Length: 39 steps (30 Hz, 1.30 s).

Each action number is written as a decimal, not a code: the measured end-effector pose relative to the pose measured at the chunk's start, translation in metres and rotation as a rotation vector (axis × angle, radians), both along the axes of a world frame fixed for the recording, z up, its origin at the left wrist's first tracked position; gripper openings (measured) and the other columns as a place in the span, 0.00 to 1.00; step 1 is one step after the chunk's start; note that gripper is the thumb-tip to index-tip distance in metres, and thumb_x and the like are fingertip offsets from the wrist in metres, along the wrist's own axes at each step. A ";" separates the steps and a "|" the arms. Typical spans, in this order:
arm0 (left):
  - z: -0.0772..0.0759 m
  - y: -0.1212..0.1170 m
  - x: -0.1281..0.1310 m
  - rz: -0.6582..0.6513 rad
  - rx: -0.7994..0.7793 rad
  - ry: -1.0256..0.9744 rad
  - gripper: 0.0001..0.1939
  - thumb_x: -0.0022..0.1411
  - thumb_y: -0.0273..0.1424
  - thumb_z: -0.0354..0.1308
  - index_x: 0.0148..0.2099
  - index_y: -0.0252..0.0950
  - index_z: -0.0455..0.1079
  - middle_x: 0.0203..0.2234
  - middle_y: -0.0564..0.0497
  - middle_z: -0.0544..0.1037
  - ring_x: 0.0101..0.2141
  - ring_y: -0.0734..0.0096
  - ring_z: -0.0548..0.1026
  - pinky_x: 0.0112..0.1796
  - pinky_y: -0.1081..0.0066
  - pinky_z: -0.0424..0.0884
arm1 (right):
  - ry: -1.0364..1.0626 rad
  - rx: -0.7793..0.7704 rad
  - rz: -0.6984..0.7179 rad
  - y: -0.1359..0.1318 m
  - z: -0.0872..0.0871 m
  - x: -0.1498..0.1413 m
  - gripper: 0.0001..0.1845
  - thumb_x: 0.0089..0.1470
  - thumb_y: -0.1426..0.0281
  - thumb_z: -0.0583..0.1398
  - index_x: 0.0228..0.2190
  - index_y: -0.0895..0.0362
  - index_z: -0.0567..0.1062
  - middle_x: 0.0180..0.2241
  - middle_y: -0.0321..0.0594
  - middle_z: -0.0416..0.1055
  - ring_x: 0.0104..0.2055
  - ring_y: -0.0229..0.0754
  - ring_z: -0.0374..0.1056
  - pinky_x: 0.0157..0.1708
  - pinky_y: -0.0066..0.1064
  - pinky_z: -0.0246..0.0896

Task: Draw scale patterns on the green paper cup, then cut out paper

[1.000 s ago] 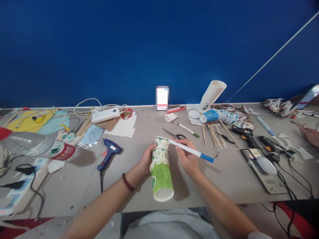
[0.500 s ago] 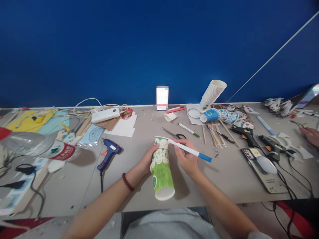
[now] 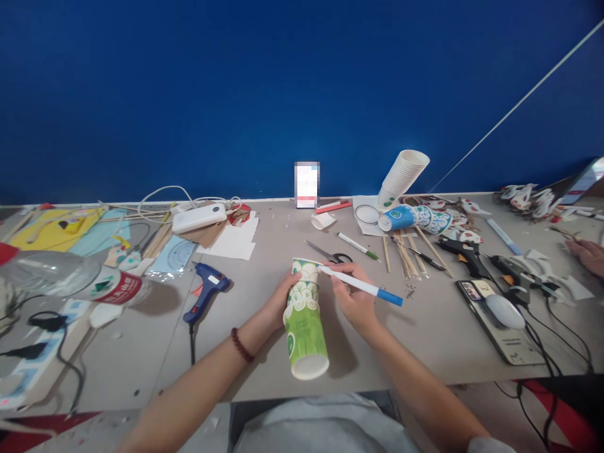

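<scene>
My left hand (image 3: 282, 294) is wrapped round a stack of paper cups (image 3: 306, 333), coloured green on the near part and patterned in white and green farther up. The stack slants, with one white end facing me. In my right hand (image 3: 353, 292) is a white marker (image 3: 361, 284) with a blue end, which points out to the right. Its other end meets, or nearly meets, the side of the stack's far part. Just beyond my hands lie scissors (image 3: 335, 255), and past them a green-ended marker (image 3: 358, 245).
A blue glue gun (image 3: 206, 289) and a plastic bottle (image 3: 80, 277) lie on the left. Tall white cups (image 3: 404, 176) lean at the back, near blue-patterned cups (image 3: 415, 219). On the right are a phone (image 3: 509, 336), black glue guns (image 3: 465, 255) and another person's hand (image 3: 587, 253).
The near end of the cup stack has shifted slightly left. My right hand and the marker have barely moved, with the marker's blue end a touch farther right.
</scene>
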<state>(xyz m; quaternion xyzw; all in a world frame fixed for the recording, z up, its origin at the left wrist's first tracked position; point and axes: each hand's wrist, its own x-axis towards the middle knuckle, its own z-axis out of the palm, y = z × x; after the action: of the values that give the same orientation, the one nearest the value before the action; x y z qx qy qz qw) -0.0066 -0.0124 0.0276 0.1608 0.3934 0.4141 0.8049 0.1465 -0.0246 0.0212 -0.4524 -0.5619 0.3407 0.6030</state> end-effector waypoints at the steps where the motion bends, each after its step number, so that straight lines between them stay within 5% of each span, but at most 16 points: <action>1: 0.000 0.000 0.000 -0.007 -0.007 0.001 0.17 0.45 0.35 0.63 0.37 0.31 0.68 0.20 0.51 0.73 0.19 0.70 0.71 0.23 0.71 0.67 | -0.001 0.000 -0.001 0.000 0.000 0.000 0.06 0.51 0.73 0.58 0.34 0.52 0.71 0.37 0.42 0.74 0.45 0.48 0.71 0.46 0.44 0.66; 26: -0.008 0.001 0.000 0.000 0.055 -0.021 0.21 0.46 0.35 0.63 0.43 0.32 0.68 0.22 0.51 0.73 0.22 0.69 0.72 0.25 0.70 0.68 | 0.083 -0.011 -0.017 -0.001 -0.007 0.000 0.04 0.53 0.71 0.57 0.33 0.52 0.71 0.36 0.42 0.74 0.44 0.49 0.71 0.45 0.45 0.67; 39: -0.004 0.000 0.000 0.006 0.053 0.006 0.17 0.46 0.35 0.63 0.38 0.32 0.69 0.20 0.52 0.73 0.19 0.72 0.70 0.23 0.72 0.66 | 0.034 -0.006 -0.031 -0.001 -0.010 0.000 0.05 0.52 0.70 0.58 0.34 0.52 0.71 0.36 0.43 0.74 0.45 0.49 0.71 0.45 0.45 0.68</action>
<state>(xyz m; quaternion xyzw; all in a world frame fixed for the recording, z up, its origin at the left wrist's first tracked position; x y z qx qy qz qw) -0.0065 -0.0125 0.0232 0.1823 0.3849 0.4262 0.7981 0.1462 -0.0255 0.0114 -0.4570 -0.5433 0.3409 0.6163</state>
